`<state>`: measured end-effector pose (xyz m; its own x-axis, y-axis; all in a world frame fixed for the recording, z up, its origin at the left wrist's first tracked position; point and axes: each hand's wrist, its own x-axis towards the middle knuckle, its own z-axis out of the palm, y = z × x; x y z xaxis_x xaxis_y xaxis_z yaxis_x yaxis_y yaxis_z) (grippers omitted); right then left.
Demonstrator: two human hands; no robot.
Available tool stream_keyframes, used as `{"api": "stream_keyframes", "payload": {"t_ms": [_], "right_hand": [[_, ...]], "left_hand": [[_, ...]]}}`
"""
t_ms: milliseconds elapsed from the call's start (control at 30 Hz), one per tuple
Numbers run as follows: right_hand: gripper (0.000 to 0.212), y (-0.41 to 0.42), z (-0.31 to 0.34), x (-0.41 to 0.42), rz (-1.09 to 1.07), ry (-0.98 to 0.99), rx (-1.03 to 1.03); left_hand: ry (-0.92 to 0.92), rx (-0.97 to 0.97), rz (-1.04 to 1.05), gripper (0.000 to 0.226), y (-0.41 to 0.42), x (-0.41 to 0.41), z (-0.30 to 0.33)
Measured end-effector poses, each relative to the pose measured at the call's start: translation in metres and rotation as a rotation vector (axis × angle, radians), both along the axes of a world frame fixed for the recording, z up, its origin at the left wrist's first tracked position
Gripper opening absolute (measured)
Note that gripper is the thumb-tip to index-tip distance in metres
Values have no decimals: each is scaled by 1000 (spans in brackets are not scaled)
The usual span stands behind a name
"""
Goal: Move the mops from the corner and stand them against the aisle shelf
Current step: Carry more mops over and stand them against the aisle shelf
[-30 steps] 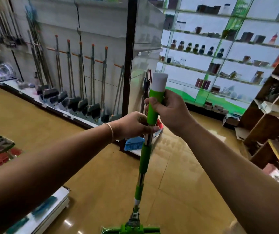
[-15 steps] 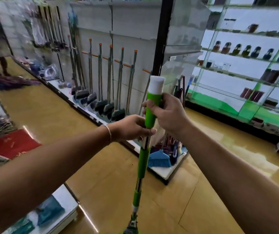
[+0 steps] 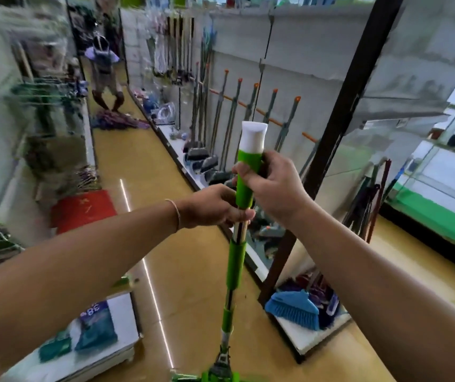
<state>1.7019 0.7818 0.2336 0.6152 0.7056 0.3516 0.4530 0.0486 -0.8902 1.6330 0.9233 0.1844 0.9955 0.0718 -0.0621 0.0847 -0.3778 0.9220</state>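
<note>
I hold a green mop (image 3: 236, 266) upright in front of me; its pole has green sleeves, a steel shaft and a white cap on top. My right hand (image 3: 274, 188) grips the green upper handle just under the cap. My left hand (image 3: 215, 206) grips the steel shaft right below it. The mop's green head shows at the bottom edge, near the floor. The aisle shelf (image 3: 312, 86), a grey panel unit with a dark end post, stands just beyond the mop on the right.
Several grey mops with orange tips (image 3: 237, 128) lean along the aisle shelf. A blue broom head (image 3: 294, 310) lies on the shelf's end base. A low white display (image 3: 102, 346) stands at the lower left. A person (image 3: 105, 73) stands far down the aisle by a purple mop. A red mat (image 3: 83, 208) lies left.
My view has swung left, down the aisle; the shelf end and glass cabinets have slid right. Both hands keep the same grip on the mop, which stays upright.
</note>
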Motion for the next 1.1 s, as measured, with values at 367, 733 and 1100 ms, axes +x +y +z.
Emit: {"api": "stream_keyframes", "payload": {"t_ms": [367,733,1100], "right_hand": [[20,127,-7,97,72,-25,-67],[14,280,8,158,172,-8,-57],[13,407,8,164,394,-38,16]], "left_hand": [[-1,-37,29,46,126,83,-16],[14,-49,183,32,266,130,1],[-27,-60,493,27,363,117,-4]]}}
